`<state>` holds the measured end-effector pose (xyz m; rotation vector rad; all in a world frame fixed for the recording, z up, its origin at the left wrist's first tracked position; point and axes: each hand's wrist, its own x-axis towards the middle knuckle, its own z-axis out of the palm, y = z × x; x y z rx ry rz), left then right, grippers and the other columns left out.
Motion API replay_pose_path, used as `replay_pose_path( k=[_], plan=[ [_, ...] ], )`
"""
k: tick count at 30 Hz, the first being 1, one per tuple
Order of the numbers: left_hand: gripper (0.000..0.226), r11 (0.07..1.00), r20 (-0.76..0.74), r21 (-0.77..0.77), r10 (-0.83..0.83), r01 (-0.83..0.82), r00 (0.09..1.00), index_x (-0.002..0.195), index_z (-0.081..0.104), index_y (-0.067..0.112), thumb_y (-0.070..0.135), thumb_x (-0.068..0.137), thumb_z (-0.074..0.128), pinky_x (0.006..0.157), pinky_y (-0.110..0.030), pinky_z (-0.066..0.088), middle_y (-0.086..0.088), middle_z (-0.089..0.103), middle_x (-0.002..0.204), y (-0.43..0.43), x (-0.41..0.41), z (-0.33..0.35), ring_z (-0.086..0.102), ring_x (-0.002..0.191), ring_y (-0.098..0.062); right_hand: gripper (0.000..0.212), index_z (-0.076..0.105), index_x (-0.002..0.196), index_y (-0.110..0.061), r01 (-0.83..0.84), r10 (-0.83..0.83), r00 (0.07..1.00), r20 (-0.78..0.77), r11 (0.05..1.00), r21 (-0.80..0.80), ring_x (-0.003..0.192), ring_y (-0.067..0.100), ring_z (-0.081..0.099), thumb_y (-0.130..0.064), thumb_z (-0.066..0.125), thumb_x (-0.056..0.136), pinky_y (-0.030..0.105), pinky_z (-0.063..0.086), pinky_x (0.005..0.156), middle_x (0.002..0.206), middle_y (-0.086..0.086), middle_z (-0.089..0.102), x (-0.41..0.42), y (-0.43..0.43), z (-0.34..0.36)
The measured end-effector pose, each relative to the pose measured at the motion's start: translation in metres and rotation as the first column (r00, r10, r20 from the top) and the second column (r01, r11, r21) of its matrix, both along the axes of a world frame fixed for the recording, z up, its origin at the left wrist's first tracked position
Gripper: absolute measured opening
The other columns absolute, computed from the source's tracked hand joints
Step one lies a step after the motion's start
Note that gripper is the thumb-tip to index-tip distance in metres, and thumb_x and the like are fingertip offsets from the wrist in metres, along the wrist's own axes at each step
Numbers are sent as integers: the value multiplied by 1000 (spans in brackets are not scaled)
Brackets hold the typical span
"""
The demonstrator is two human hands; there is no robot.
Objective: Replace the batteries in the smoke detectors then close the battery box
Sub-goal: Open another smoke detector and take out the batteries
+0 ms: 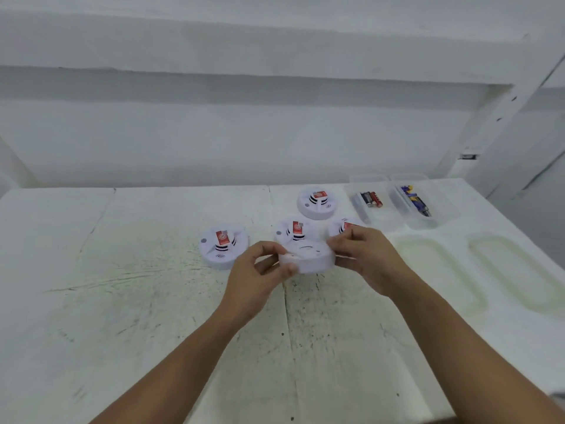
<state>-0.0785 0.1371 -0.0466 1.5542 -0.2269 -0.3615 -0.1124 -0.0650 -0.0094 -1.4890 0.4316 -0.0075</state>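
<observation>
A white round smoke detector (308,257) is held above the table, its underside up, between both hands. My left hand (260,270) pinches its left rim with thumb and fingers. My right hand (363,255) grips its right side. Several other white detectors with red labels lie face up on the table: one at the left (222,244), one just behind the held one (295,231), one at the back (316,201), and one partly hidden behind my right hand (341,228). Two clear open battery boxes stand at the back right, one with red-and-black batteries (368,199), one with blue-and-yellow ones (417,201).
Two clear box lids (440,270) (516,270) lie flat on the right of the white scuffed table (153,286). A white wall stands close behind the table, with a slanted white post at the far right.
</observation>
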Motion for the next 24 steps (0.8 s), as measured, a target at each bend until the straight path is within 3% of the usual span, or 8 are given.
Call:
replay_pose_path(
  k=[2, 7, 11, 15, 18, 20, 22, 24],
  plan=[
    [27, 999, -8, -7, -45, 45, 999, 93, 63, 2, 1, 71, 79, 73, -18, 53, 1, 73, 101, -3, -11, -14, 69, 97, -12, 11, 60, 75, 2, -19, 16, 999, -39, 996, -91, 83, 23, 66, 4, 69, 79, 33, 58, 77, 85, 13, 66, -16, -8, -10],
    [34, 995, -8, -16, -94, 94, 996, 90, 66, 4, -8, 63, 82, 96, -41, 51, 2, 70, 112, -10, -28, -38, 65, 108, -17, 14, 64, 72, 6, -97, 76, 993, -86, 953, -285, 80, 12, 66, 1, 77, 71, 20, 51, 72, 96, 4, 67, -44, -21, -29],
    [39, 991, 55, 49, -123, 120, 991, 90, 69, 12, -6, 59, 84, 103, -36, 47, 8, 68, 118, -9, -29, -43, 63, 112, -11, 12, 70, 70, -10, -131, 111, 991, -72, 891, -435, 92, 2, 63, -8, 82, 67, 19, 42, 78, 98, -2, 65, -53, -22, -39],
    [57, 959, 56, 186, -227, 213, 972, 106, 64, 25, 9, 58, 90, 105, -31, 44, 26, 60, 124, -7, -33, -38, 55, 118, 3, 19, 73, 80, -32, -209, 220, 975, -38, 839, -503, 99, 4, 58, -17, 80, 71, 24, 50, 82, 102, -11, 57, -59, -25, -43],
    [80, 878, 104, 407, -317, 251, 943, 117, 50, 44, 36, 50, 92, 103, -25, 41, 41, 52, 121, -8, -35, -30, 47, 118, 15, 20, 74, 88, -41, -291, 326, 943, -61, 725, -625, 96, 2, 54, -23, 74, 80, 19, 46, 76, 106, -14, 50, -59, -28, -41],
    [93, 831, 116, 496, -350, 251, 930, 124, 40, 49, 51, 46, 90, 107, -28, 38, 41, 47, 123, -14, -38, -25, 43, 123, 11, 20, 73, 94, -42, -340, 396, 915, -80, 649, -681, 93, 2, 52, -25, 71, 83, 17, 46, 74, 110, -14, 47, -61, -31, -38],
    [108, 804, 129, 540, -372, 250, 919, 134, 29, 48, 60, 44, 87, 115, -40, 27, 35, 38, 131, -21, -43, -23, 33, 134, -5, 22, 72, 100, -43, -390, 472, 874, -112, 546, -742, 99, 0, 48, -27, 69, 85, 16, 44, 82, 118, -17, 42, -62, -35, -35],
    [118, 790, 140, 562, -384, 246, 913, 143, 16, 45, 56, 49, 87, 120, -41, 8, 32, 27, 138, -29, -46, -23, 8, 140, -3, 23, 71, 103, -42, -423, 534, 833, -143, 450, -786, 114, 1, 41, -27, 68, 86, 18, 37, 94, 128, -20, 39, -63, -36, -33]
  ],
)
